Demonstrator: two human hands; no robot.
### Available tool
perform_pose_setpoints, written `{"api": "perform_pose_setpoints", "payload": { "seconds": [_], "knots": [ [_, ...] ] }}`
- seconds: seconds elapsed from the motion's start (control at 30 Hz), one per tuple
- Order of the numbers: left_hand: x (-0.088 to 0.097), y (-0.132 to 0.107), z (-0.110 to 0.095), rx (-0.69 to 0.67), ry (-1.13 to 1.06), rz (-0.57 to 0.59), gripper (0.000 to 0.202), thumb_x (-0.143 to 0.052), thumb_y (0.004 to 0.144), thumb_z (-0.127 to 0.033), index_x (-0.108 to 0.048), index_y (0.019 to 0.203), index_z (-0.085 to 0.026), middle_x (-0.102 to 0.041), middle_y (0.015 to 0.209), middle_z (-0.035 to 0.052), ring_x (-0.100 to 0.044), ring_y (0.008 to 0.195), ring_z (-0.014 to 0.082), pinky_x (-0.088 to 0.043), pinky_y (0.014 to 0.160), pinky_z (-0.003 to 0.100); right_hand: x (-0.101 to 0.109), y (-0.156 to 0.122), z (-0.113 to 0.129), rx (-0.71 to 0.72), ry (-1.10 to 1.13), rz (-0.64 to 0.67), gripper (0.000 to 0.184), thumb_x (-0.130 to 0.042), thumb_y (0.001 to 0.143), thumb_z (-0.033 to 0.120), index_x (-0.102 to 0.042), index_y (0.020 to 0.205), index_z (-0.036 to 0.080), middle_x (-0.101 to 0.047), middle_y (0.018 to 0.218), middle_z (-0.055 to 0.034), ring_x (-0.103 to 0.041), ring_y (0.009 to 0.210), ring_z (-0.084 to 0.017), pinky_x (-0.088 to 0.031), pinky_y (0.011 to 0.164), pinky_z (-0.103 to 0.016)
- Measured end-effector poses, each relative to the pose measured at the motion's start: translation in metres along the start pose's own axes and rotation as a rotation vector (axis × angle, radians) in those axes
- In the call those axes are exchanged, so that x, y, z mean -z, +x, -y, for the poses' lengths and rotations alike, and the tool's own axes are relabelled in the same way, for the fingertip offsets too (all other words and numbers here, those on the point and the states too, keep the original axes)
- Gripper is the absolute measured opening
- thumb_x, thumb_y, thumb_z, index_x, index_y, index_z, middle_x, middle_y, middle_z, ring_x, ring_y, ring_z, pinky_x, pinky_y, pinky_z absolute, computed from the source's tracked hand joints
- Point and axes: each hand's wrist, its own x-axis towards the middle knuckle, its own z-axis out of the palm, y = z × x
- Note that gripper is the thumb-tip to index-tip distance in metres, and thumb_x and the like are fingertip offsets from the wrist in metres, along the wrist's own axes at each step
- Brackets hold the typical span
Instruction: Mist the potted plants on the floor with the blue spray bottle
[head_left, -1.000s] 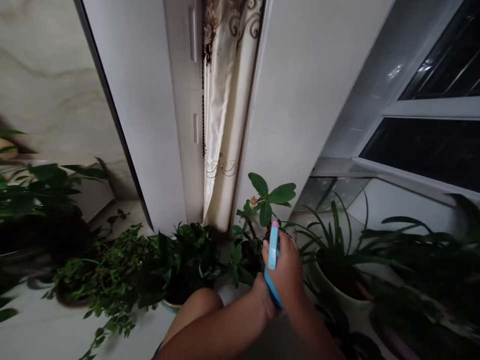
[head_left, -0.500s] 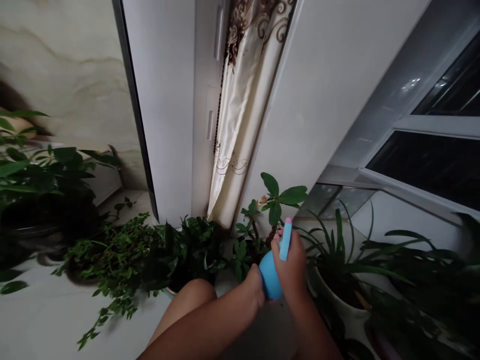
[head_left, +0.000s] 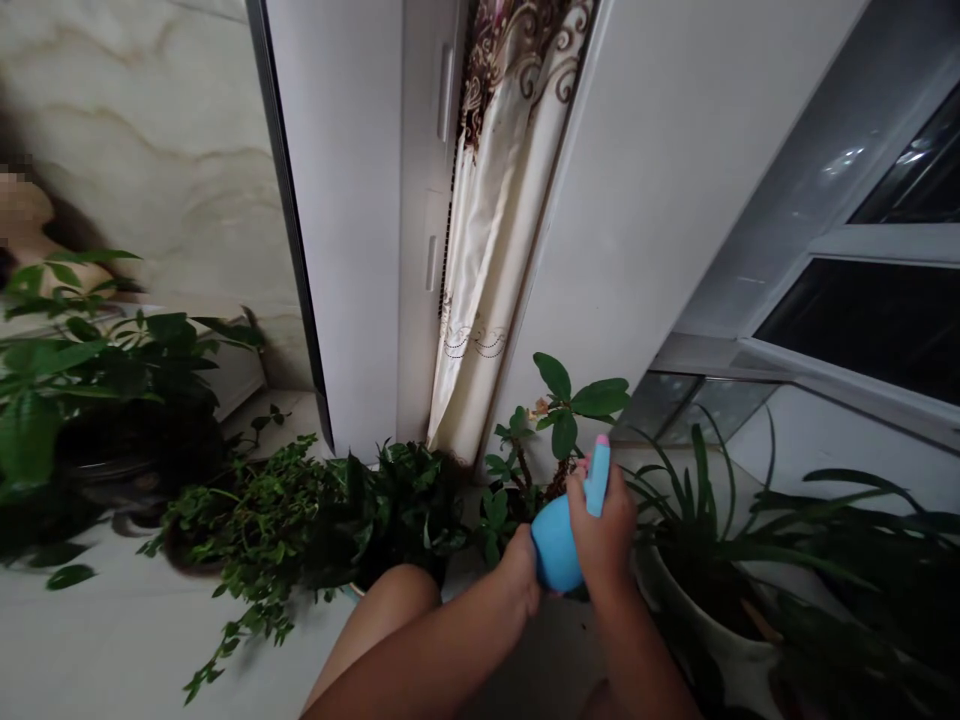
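Dimly lit pale floor (head_left: 90,650) w/ potted plants – lower center, right hand (head_left: 604,530) wraps blue bottle (head_left: 559,545), long axis upright, pink-tipped nozzle (head_left: 600,462) pointing up-right; left hand (head_left: 520,578) cups its base.

Squeeze bulb (head_left: 556,545) between hands, before plant (head_left: 559,415)

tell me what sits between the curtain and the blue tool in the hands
In the head view, a small broad-leaved plant stands between the cream curtain and the blue tool gripped by both the right hand and the left hand.
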Motion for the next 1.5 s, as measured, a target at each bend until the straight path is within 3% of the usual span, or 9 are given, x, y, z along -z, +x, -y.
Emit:
{"api": "perform_pose_setpoints", "payload": {
  "seconds": [0.2, 0.33, 0.67, 0.83, 1.03, 1.13, 1.33, 1.5],
  "knots": [
    [0.001, -0.005, -0.003, 0.049, 0.029, -0.094, 0.054, -0.024, 0.096, -0.052, -0.061, 0.101, -0.012, -0.064, 0.081, 0.0098, -0.057, 0.07, 0.0204, -0.042, 0.064, 0.03, -0.008, -0.003, -0.006, -0.049, 0.027, 0.033, 0.039, -0.052, 0.08, 0.041, -0.064, 0.107, 0.016, -0.073, 0.098, -0.0143, -0.068, 0.091, -0.03, -0.052, 0.081, -0.044],
    [0.001, -0.005, -0.001, 0.068, 0.05, -0.073, 0.055, -0.023, 0.096, -0.052, -0.061, 0.098, -0.012, -0.065, 0.079, 0.0107, -0.057, 0.066, 0.0204, -0.041, 0.062, 0.031, -0.005, 0.0, -0.01, -0.04, 0.019, 0.062, 0.031, -0.053, 0.076, 0.037, -0.064, 0.098, 0.018, -0.072, 0.091, -0.0123, -0.068, 0.086, -0.029, -0.052, 0.081, -0.045],
    [0.002, -0.017, -0.005, 0.002, 0.046, -0.008, 0.044, -0.023, 0.098, -0.044, -0.056, 0.095, -0.015, -0.062, 0.079, 0.0062, -0.057, 0.067, 0.0171, -0.043, 0.066, 0.03, 0.004, -0.006, 0.006, 0.041, 0.022, 0.063, 0.03, -0.055, 0.08, 0.034, -0.063, 0.104, 0.018, -0.072, 0.096, -0.0124, -0.067, 0.091, -0.029, -0.053, 0.085, -0.045],
    [0.006, -0.018, -0.009, 0.027, 0.063, -0.006, 0.045, -0.025, 0.097, -0.047, -0.057, 0.096, -0.015, -0.062, 0.075, 0.0051, -0.056, 0.065, 0.018, -0.041, 0.065, 0.031, -0.001, -0.001, 0.001, -0.054, 0.06, 0.061, 0.044, -0.055, 0.082, 0.048, -0.062, 0.114, 0.017, -0.071, 0.109, -0.0149, -0.066, 0.102, -0.03, -0.051, 0.089, -0.046],
    [0.002, -0.007, -0.007, 0.021, 0.051, 0.098, 0.053, -0.023, 0.097, -0.054, -0.06, 0.096, -0.016, -0.063, 0.075, 0.0047, -0.058, 0.067, 0.0184, -0.04, 0.067, 0.03, -0.008, 0.013, -0.01, -0.108, 0.116, 0.243, 0.068, -0.061, 0.074, 0.054, -0.055, 0.129, 0.016, -0.066, 0.122, -0.0163, -0.064, 0.107, -0.03, -0.052, 0.089, -0.043],
    [-0.001, -0.007, -0.008, -0.001, 0.086, 0.136, 0.056, -0.02, 0.098, -0.055, -0.06, 0.099, -0.016, -0.063, 0.075, 0.0044, -0.058, 0.066, 0.0179, -0.04, 0.066, 0.03, -0.005, 0.016, -0.014, -0.15, 0.066, 0.206, 0.074, -0.062, 0.07, 0.058, -0.055, 0.129, 0.014, -0.067, 0.12, -0.0183, -0.063, 0.107, -0.033, -0.05, 0.09, -0.048],
    [-0.003, -0.015, -0.009, -0.036, 0.1, 0.093, 0.054, -0.023, 0.098, -0.055, -0.056, 0.111, -0.014, -0.064, 0.079, 0.0051, -0.059, 0.067, 0.0177, -0.043, 0.064, 0.029, -0.004, 0.025, -0.02, -0.175, 0.089, 0.165, 0.062, -0.061, 0.069, 0.058, -0.062, 0.114, 0.016, -0.07, 0.112, -0.0176, -0.065, 0.103, -0.032, -0.051, 0.088, -0.046],
    [-0.01, -0.007, -0.009, -0.009, 0.083, 0.106, 0.051, -0.024, 0.097, -0.053, -0.057, 0.109, -0.015, -0.065, 0.081, 0.0058, -0.058, 0.068, 0.0186, -0.044, 0.066, 0.03, -0.008, 0.032, -0.02, -0.092, -0.002, 0.116, 0.052, -0.058, 0.071, 0.053, -0.064, 0.107, 0.017, -0.071, 0.104, -0.0151, -0.066, 0.094, -0.03, -0.051, 0.085, -0.044]
  ]
}}
